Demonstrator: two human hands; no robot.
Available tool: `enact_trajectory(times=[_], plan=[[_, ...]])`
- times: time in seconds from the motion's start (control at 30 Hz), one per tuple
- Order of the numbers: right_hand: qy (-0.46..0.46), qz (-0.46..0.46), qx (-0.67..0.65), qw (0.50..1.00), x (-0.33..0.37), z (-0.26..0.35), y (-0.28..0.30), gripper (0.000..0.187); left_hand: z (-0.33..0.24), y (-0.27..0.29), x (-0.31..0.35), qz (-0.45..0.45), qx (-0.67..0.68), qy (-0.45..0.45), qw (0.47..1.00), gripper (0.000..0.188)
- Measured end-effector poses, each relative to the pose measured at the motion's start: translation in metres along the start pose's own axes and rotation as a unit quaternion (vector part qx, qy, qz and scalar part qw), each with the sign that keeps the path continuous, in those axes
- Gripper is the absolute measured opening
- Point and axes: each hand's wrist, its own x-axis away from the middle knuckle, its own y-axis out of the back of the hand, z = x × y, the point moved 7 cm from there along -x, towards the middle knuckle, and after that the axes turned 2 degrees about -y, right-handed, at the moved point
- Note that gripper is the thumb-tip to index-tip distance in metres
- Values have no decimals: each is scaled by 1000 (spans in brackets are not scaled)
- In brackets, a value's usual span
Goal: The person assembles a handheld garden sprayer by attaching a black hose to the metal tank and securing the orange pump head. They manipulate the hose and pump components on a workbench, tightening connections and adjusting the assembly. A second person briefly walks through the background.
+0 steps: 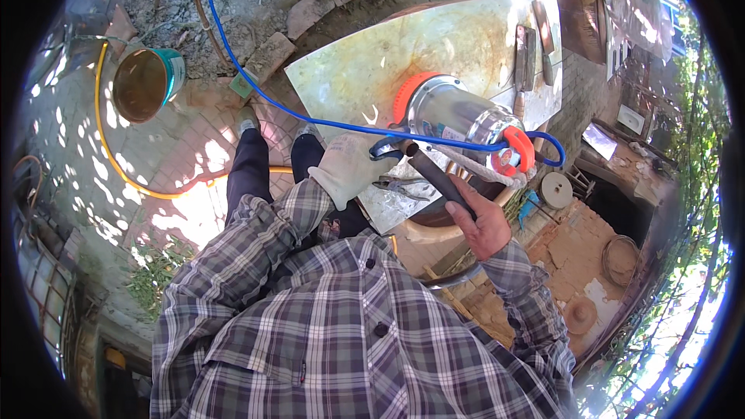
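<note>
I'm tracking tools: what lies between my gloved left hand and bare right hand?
In the head view: pliers, and a dark rod that the right hand holds toward the left hand.

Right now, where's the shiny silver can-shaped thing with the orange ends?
In the head view, right of centre: the silver cylinder lies on its side on the pale board, ahead of the right hand, with the blue cable crossing over it.

Brick flr (188,140) w/ sun patches (190,221)
</note>
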Motion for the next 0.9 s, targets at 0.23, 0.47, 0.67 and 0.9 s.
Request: enact_trajectory(times=[0.23, 0.47, 0.67, 0.9], plan=[[-1, -14, -11, 1000, 0, -1, -3, 48, 0, 5, -5, -5, -3, -14, 1000, 37], [-45, -33, 9, 998, 8, 9, -2, 50, 4, -9, -14, 25, -17, -38, 999, 35], [-32, -61, 48, 996, 16, 17, 2, 52, -4, -17, -18, 36, -9, -68, 997, 33], [-85, -64, 72, 992, 17, 25, 5, 47, -5, -18, -14, -14, -49, -111, 993, 38]])
